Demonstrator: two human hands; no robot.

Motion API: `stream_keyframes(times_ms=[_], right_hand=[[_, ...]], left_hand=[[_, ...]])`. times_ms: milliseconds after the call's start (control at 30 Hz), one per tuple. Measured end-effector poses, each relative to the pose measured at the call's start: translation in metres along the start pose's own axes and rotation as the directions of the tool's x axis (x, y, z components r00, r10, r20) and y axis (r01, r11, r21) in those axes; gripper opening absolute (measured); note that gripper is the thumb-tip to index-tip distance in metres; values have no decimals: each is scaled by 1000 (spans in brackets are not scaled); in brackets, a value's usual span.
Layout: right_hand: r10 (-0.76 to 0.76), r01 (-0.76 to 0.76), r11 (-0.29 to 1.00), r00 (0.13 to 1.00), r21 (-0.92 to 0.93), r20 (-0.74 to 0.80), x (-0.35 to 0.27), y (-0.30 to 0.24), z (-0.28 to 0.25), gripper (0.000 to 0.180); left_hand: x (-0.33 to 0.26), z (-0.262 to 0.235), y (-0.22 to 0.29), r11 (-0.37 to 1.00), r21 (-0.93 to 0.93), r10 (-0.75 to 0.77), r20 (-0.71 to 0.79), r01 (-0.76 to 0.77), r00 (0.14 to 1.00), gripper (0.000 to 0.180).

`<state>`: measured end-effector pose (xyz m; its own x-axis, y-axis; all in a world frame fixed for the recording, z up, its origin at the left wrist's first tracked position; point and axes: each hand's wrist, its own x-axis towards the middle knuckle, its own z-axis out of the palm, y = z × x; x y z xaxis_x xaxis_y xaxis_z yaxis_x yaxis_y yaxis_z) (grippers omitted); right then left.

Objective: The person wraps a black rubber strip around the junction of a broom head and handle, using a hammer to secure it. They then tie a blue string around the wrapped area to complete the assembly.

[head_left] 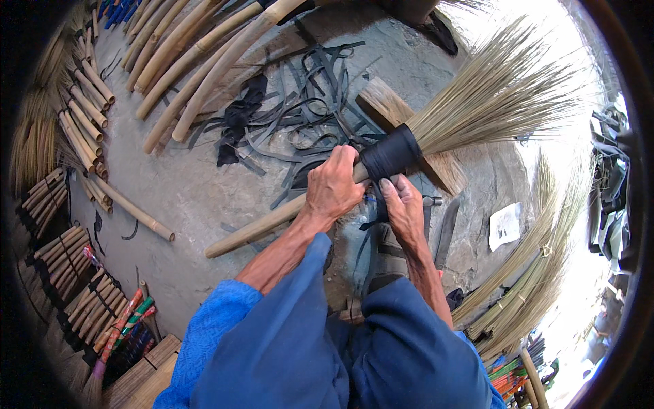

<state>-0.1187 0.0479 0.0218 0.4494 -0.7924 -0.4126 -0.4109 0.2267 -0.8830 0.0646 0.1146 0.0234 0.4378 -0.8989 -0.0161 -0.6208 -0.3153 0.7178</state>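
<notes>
Two hands on one broom, as I see it from the head view. Item one: broom (409, 136), bamboo handle running lower left to upper right, straw head fanned toward the upper right, neck wrapped in black binding (390, 154). My left hand (332, 185) is closed around the handle just below the binding. My right hand (405, 208) sits just beside it, fingers pinching a black strip (377, 204) that hangs from the wrap. Item two: loose black strips (306, 109) heaped on the concrete floor (184, 191) beyond the broom. Item three: bare bamboo poles (184, 61) at upper left. Item four: finished brooms (524, 286) stacked at lower right.
</notes>
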Motion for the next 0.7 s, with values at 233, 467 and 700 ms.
stream_keyframes(times_ms=[233, 467, 700], right_hand=[[-34, 32, 998, 999, -44, -37, -2, -10, -4, 41], [-186, 144, 924, 979, -355, -85, 0, -48, -6, 45], [159, -166, 948, 986, 273, 48, 6, -43, 7, 26]], left_hand=[[17, -16, -6, 948, -259, -100, 304, 183, 948, 34], [14, -11, 17, 984, -103, -100, 357, 145, 929, 32], [12, 1, 13, 978, 188, -134, 244, 89, 961, 38]])
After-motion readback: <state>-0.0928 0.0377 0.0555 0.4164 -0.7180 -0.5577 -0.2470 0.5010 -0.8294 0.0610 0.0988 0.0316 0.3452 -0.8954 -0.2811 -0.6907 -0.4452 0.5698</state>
